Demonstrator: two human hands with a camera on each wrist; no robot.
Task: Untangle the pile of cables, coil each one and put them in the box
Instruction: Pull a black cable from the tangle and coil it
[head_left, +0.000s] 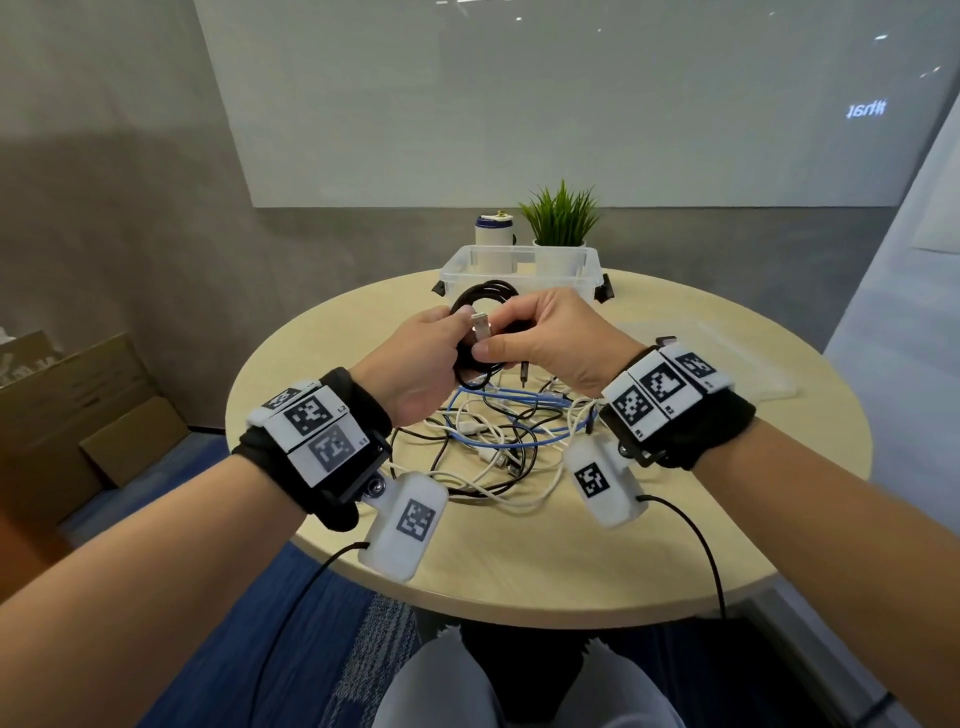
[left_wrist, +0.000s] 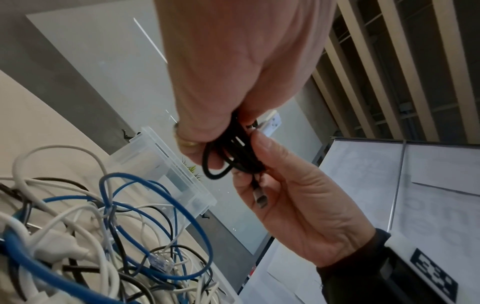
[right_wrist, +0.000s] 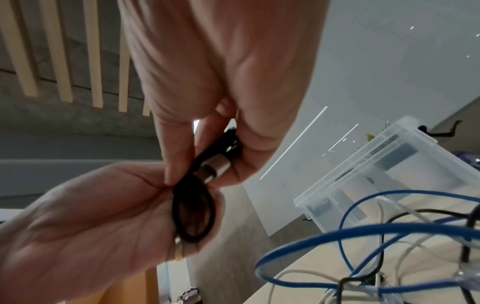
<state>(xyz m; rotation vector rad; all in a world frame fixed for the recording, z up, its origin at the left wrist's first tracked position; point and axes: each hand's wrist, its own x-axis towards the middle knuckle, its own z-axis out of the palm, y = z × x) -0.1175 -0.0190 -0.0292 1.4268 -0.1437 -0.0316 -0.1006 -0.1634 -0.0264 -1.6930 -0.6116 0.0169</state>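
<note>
We hold a black coil (head_left: 480, 296) above the table (head_left: 649, 545), between the pile (head_left: 498, 447) and the box (head_left: 519, 270). Our left hand (head_left: 421, 358) curls its fingers round the coil's loops; a ring (left_wrist: 187, 142) shows on one finger. Our right hand (head_left: 556, 338) pinches the coil's strands together with a silver plug (head_left: 482, 328) between thumb and fingers, and the cable's other plug (head_left: 523, 371) hangs just below that hand. The pile of blue, white and black cables lies tangled on the table under and between our wrists, which partly hide it from the head view; a clear network plug (left_wrist: 159, 262) sits within it. The box, clear plastic with black latches, stands open at the table's far edge, well apart from the pile; we see no cable inside it. Just behind the box stand a white cylinder (head_left: 493, 231) and a small green plant (head_left: 561, 218) in a white pot. Cardboard (head_left: 78, 415) rests on the floor to the left.
</note>
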